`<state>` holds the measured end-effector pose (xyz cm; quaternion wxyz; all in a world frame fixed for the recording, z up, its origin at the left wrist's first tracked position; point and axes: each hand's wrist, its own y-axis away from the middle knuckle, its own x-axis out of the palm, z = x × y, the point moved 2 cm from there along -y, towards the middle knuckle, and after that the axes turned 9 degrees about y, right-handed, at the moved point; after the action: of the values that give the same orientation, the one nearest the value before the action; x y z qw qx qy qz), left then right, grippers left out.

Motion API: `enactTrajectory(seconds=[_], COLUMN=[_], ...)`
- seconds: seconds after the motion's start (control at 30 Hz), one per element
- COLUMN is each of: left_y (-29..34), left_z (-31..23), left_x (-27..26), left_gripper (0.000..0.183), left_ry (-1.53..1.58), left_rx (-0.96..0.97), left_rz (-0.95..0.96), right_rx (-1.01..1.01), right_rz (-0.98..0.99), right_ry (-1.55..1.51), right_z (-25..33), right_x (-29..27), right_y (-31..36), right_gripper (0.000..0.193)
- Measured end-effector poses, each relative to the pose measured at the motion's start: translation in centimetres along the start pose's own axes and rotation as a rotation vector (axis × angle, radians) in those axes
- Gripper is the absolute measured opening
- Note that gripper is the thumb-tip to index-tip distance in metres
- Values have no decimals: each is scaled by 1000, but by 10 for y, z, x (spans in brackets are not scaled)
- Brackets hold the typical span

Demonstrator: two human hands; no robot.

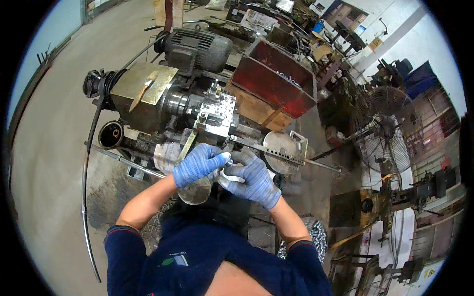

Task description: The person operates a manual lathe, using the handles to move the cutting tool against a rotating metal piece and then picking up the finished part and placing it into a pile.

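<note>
In a blue knitted glove, my left hand (pixel 196 166) has its fingers closed, thumb pointing toward the right hand. Opposite it, my right hand (pixel 256 181) wears the same kind of glove, its fingers bent inward. Between the fingertips is a small grey metal part (pixel 228 162), mostly covered, so its exact kind is hidden. Both hands are just on the near side of a small lathe-like machine, whose shiny metal tool block (pixel 217 114) stands beyond them. A flat bar with a row of holes (pixel 269 150) runs off to the right, close to my right hand.
A brush (pixel 142 92) lies on the brass-coloured cover (pixel 118 88). Behind stand an electric motor (pixel 198 49) and a red metal bin (pixel 269 76) with small parts. A large fan (pixel 387 123) is at right; shiny metal pieces (pixel 317 239) are heaped at lower right.
</note>
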<state>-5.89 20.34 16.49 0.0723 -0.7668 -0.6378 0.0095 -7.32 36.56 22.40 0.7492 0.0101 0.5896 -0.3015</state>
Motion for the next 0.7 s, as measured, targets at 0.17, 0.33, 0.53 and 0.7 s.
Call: enactTrajectory(seconds=[0.17,0.33,0.53,0.7], left_y=[3,12,74,171], left_z=[1,-12,-39,-66], left_x=[-24,-49,-124,-203], left_gripper=[36,36,45,43], left_ry=[-134,-344,-510,-618], left_rx=[-48,-38,-8,-311], left_rz=[-36,-143,-290,-770], right_rx=[-55,-112,-34,207], right_rz=[47,156,235,439], right_ry=[8,107,292,498], right_z=[6,4,-8,-57], right_x=[1,16,35,82], right_y=[-29,-62,-122,-185], right_gripper=[22,27,45,59])
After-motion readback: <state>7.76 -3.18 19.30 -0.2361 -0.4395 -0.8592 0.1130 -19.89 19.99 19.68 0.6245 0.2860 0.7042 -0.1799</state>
